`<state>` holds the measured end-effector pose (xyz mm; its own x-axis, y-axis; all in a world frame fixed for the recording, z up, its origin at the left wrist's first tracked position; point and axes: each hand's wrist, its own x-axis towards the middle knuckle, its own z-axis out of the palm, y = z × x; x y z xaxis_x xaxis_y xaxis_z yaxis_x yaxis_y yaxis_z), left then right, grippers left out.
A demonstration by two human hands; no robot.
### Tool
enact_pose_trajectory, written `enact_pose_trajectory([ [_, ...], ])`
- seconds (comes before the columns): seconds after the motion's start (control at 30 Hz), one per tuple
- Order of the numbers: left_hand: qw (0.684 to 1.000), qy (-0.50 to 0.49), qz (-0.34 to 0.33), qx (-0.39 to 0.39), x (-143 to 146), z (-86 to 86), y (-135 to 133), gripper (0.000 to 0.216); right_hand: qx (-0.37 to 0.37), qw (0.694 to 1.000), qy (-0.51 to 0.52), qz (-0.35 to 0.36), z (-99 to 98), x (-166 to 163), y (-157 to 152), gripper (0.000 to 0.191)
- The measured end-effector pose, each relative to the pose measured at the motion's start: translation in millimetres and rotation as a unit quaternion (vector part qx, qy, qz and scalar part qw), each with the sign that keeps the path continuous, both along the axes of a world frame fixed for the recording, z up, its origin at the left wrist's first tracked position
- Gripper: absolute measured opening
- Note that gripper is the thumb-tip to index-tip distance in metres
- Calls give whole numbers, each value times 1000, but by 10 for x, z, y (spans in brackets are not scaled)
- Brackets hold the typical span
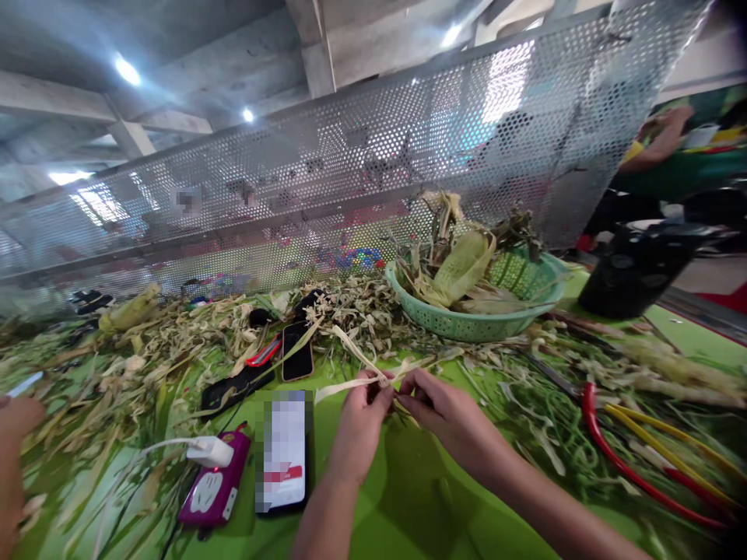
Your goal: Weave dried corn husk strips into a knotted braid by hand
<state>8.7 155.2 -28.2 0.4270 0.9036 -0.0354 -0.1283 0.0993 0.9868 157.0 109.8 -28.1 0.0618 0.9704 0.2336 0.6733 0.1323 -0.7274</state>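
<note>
Over the green tabletop, my left hand (362, 428) pinches pale dried corn husk strips (343, 386) between thumb and fingers. My right hand (437, 406) is closed at the same spot, fingertips on the husk strips just right of the left. The strips cross between my hands, with loose ends pointing left and up. Exactly how they are wound or knotted is too small to make out. Left of my hands lies a lit phone (285, 459), partly blurred out.
A green basket (467, 325) of corn husks stands behind, before a perforated metal partition (350, 171). Red-handled scissors (592, 424) lie right, near a black container (636, 272). A purple power bank (213, 494) and dark phone (297, 351) lie left. Another person's hand (20, 420) is at far left.
</note>
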Motion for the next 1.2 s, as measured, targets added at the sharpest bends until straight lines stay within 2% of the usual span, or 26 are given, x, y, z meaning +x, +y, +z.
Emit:
enact_pose_trajectory([
  [0.2, 1000, 19, 23, 7, 11, 15, 2, 27, 8, 999, -43, 8, 22, 47, 17, 13],
  [0.47, 996, -32, 76, -21, 7, -16, 35, 22, -9, 1000, -24, 19, 96, 59, -28, 14],
  [0.53, 995, -59, 76, -34, 3, -34, 44, 23, -24, 999, 22, 18, 61, 75, -4, 14],
  [0.63, 991, -103, 49, -72, -5, -43, 51, 24, -64, 984, 160, 51, 13, 98, 49, 23],
  [0.73, 989, -121, 8, -87, -11, -28, 42, 25, -106, 937, 323, 80, 10, 98, 79, 36],
  [0.83, 991, -116, -6, -72, -8, -18, 20, 24, -95, 900, 424, 40, 10, 79, 81, 38],
  [0.93, 993, -96, -7, -69, 2, -30, 0, 26, -73, 879, 471, 8, -10, 62, 78, 32],
  [1.03, 995, -60, -21, -72, 12, -42, -16, 27, -61, 865, 498, 6, -27, 55, 77, 28],
  [1.2, 998, -3, -58, -21, 10, -38, -31, 24, -29, 875, 482, -20, -45, 60, 88, 25],
])
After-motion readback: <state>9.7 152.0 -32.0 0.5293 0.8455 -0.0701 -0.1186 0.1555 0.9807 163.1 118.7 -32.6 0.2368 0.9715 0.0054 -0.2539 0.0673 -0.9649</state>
